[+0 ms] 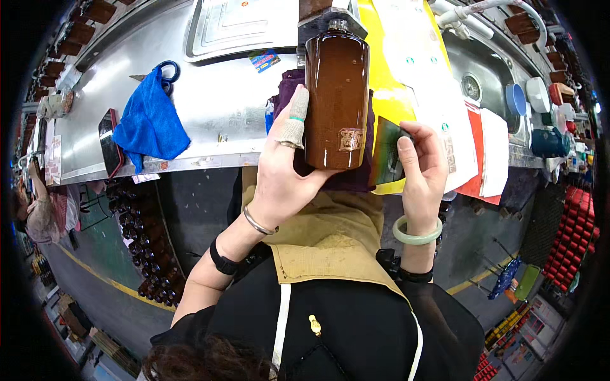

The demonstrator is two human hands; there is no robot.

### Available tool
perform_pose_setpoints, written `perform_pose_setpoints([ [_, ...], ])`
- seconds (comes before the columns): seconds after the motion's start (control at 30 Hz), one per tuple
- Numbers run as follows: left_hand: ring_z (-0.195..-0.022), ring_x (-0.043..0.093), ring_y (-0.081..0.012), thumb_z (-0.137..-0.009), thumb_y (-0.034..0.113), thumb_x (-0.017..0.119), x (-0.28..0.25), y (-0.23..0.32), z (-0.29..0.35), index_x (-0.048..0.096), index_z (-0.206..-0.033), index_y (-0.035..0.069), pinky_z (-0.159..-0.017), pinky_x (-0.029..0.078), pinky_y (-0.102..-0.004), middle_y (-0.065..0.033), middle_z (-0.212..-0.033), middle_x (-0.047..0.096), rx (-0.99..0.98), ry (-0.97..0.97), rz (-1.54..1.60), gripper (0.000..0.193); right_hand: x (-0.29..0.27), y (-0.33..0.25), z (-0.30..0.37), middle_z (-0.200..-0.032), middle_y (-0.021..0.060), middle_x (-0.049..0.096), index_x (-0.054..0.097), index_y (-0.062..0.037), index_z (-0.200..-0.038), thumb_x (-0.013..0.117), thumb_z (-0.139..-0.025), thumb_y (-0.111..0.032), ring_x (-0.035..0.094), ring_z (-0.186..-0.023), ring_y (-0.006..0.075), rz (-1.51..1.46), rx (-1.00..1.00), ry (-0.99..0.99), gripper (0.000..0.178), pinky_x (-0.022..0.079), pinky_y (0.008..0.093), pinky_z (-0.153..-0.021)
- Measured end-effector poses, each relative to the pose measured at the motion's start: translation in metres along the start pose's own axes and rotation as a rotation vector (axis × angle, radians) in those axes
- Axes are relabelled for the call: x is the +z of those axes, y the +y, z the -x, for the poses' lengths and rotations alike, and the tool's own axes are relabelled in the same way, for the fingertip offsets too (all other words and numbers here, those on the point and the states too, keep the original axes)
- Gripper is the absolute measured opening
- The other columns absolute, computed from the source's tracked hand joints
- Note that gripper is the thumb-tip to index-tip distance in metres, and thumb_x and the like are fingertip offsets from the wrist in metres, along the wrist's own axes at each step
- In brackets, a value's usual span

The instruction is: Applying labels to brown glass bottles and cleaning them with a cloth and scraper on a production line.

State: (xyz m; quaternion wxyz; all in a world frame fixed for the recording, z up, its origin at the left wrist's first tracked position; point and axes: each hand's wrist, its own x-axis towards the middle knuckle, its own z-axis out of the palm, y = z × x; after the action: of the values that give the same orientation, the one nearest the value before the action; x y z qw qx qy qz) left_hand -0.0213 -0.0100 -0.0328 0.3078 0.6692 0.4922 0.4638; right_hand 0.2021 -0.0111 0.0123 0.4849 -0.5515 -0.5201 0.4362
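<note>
A glossy brown bottle (335, 89) with a short threaded neck stands out in front of me. Around its lower left side curls my left hand (284, 162), thumb near the base and a finger in a pale fabric cot along the side. Low on the bottle's front is a small gold-and-red decal (351, 139). To the bottle's right, my right hand (424, 171) has thumb and forefinger at the edge of a dark, greenish shiny sheet (385, 155), pinching it. Dark purple cloth (289, 82) lies bunched behind and under the bottle.
On the steel bench (216, 95) at left lie a blue cloth (151, 120), blue-handled scissors (168, 76) and a phone (110, 143). A metal tray (244, 25) stands farther back. White sheets (429, 82) cover yellow material (387, 95) beside a sink (486, 73) at right.
</note>
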Motion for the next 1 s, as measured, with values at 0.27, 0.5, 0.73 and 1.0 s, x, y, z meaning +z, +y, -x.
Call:
perform_pose_setpoints([
  [0.27, -0.146, 0.046, -0.0453, -0.068, 0.019, 0.098, 0.010, 0.020, -0.011, 0.034, -0.158, -0.010, -0.121, 0.039, -0.0449, -0.0330, -0.159, 0.042, 0.014, 0.020, -0.153, 0.115, 0.004, 0.004, -0.001, -0.117, 0.0047, 0.065, 0.062, 0.0028, -0.126, 0.064, -0.105, -0.004, 0.060, -0.106, 0.0106, -0.089, 0.036, 0.014, 0.022, 0.048, 0.0254, -0.096],
  [0.5, -0.152, 0.039, -0.0283, -0.084, 0.010, 0.087, -0.012, 0.011, -0.013, 0.014, -0.164, -0.010, -0.124, 0.034, -0.0402, -0.0220, -0.169, 0.031, -0.159, -0.163, 0.274, 0.110, 0.004, 0.015, -0.004, -0.111, 0.0025, 0.064, 0.062, 0.0030, -0.124, 0.064, -0.105, -0.005, 0.058, -0.099, 0.0083, -0.075, 0.042, -0.038, 0.020, 0.047, 0.0231, -0.091],
  [0.73, -0.150, 0.040, -0.0231, -0.105, 0.003, 0.061, 0.010, 0.025, -0.014, 0.020, -0.165, -0.005, -0.124, 0.032, -0.0371, -0.0177, -0.166, 0.036, -0.331, 0.040, 0.606, 0.074, 0.012, 0.018, -0.002, -0.111, 0.0032, 0.065, 0.062, 0.0026, -0.123, 0.065, -0.104, -0.004, 0.060, -0.100, 0.0081, -0.114, 0.034, -0.041, 0.020, 0.049, 0.0237, -0.091],
  [1.0, -0.146, 0.044, -0.0216, -0.108, 0.007, 0.056, 0.008, 0.026, -0.014, 0.027, -0.163, -0.006, -0.122, 0.035, -0.0369, -0.0166, -0.160, 0.043, -0.306, 0.030, 0.640, 0.063, 0.025, -0.008, -0.006, -0.099, 0.0014, 0.070, 0.067, 0.0021, -0.116, 0.072, -0.098, -0.002, 0.060, -0.082, 0.0048, -0.069, 0.016, -0.074, 0.019, 0.049, 0.0205, -0.075],
])
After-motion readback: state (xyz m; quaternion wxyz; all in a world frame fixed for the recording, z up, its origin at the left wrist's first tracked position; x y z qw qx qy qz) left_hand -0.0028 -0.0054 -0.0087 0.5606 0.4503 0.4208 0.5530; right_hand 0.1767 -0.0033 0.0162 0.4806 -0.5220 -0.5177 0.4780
